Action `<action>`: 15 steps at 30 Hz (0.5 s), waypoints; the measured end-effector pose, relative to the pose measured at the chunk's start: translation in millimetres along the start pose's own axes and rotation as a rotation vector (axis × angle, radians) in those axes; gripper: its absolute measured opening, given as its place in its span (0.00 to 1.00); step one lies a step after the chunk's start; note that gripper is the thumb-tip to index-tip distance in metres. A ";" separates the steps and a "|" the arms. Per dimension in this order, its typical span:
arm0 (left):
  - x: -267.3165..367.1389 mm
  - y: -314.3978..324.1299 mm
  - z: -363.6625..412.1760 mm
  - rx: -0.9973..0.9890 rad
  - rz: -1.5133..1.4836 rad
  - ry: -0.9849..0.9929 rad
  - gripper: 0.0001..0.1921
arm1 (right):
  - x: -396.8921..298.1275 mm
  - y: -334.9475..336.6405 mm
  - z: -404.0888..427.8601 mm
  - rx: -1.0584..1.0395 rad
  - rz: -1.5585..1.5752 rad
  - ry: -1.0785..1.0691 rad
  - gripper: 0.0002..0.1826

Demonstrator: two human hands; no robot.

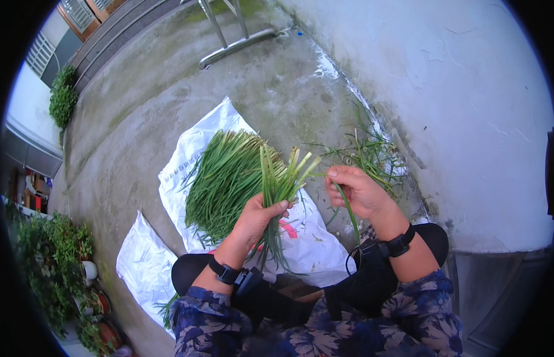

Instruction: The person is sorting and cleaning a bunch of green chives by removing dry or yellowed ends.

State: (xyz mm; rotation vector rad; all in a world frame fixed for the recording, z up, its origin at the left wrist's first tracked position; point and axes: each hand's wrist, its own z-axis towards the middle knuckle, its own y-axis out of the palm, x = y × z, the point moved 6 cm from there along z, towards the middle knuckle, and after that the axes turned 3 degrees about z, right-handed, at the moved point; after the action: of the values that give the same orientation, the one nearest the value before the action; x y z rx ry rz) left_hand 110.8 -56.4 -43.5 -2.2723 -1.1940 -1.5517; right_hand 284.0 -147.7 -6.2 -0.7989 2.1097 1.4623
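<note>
My left hand (262,217) grips a bunch of garlic chives (277,189) around the middle, the pale stem ends pointing up and away, the green leaves hanging below. Between the thumb and fingers of my right hand (355,192) is a single green chive leaf (348,207), which droops toward my lap. Its pale end reaches left, close to the bunch's stems; whether it is still attached I cannot tell. A large pile of chives (228,183) lies just beyond my left hand on a white woven plastic sack (174,192) that bears printed writing.
Loose discarded-looking leaves (370,154) are strewn by the foot of the white wall (473,111) at right. A second white sack (145,263) lies at left, with potted plants (58,259) farther out. A metal stand foot (237,48) rests on the concrete floor (138,129) ahead.
</note>
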 end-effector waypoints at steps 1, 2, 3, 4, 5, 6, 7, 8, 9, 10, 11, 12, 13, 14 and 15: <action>-0.5 -1.2 0.7 -0.001 0.021 0.013 0.09 | -4.6 -1.8 -1.9 0.000 -0.001 -0.003 0.08; -0.7 -2.2 1.2 -0.002 0.042 0.026 0.08 | -12.1 -4.8 -3.9 0.025 0.013 -0.050 0.08; -1.8 -3.0 2.3 -0.003 0.042 0.026 0.08 | -18.5 -9.9 -5.4 0.050 0.027 -0.096 0.09; -3.7 -3.1 3.3 -0.016 0.045 0.011 0.08 | -24.0 -16.7 -7.8 0.078 0.049 -0.136 0.09; -5.9 -3.5 4.3 -0.029 0.048 -0.004 0.08 | -28.1 -20.2 -9.2 0.078 0.048 -0.137 0.09; -5.5 -5.8 3.3 -0.025 0.050 -0.001 0.08 | -37.2 -23.1 -11.4 0.122 0.093 -0.194 0.09; -8.0 -9.2 2.1 -0.013 0.021 -0.043 0.09 | -46.3 -25.9 -13.6 0.165 0.138 -0.250 0.09; -10.1 -12.5 0.3 0.001 -0.008 -0.086 0.09 | -54.8 -29.0 -15.6 0.205 0.211 -0.293 0.08; -10.8 -9.2 3.6 -0.014 -0.009 -0.084 0.09 | -63.9 -37.2 -20.5 0.213 0.205 -0.303 0.08; -12.8 -9.4 3.8 -0.020 -0.047 -0.111 0.10 | -75.5 -48.4 -23.8 0.250 0.134 -0.399 0.07; -14.2 -9.8 3.4 -0.025 -0.086 -0.138 0.11 | -87.2 -59.1 -26.4 0.285 0.063 -0.494 0.07; -15.5 -9.9 4.4 -0.032 -0.086 -0.142 0.11 | -94.7 -70.6 -25.4 0.293 0.062 -0.497 0.07; -15.2 -6.6 4.9 -0.078 -0.118 -0.144 0.12 | -111.1 -86.9 -30.8 0.478 -0.207 -0.592 0.08; -14.8 -2.6 5.5 -0.124 -0.151 -0.147 0.14 | -124.4 -99.8 -39.3 0.662 -0.482 -0.678 0.10; -11.1 -0.4 4.3 -0.124 -0.147 -0.143 0.14 | -127.6 -111.7 -39.6 0.659 -0.481 -0.683 0.10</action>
State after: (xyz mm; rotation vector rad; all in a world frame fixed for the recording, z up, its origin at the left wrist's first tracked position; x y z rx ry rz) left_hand 112.0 -59.7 -54.9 -2.4620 -1.3653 -1.5770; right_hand 451.9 -189.1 14.2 -0.4120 1.5558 0.5881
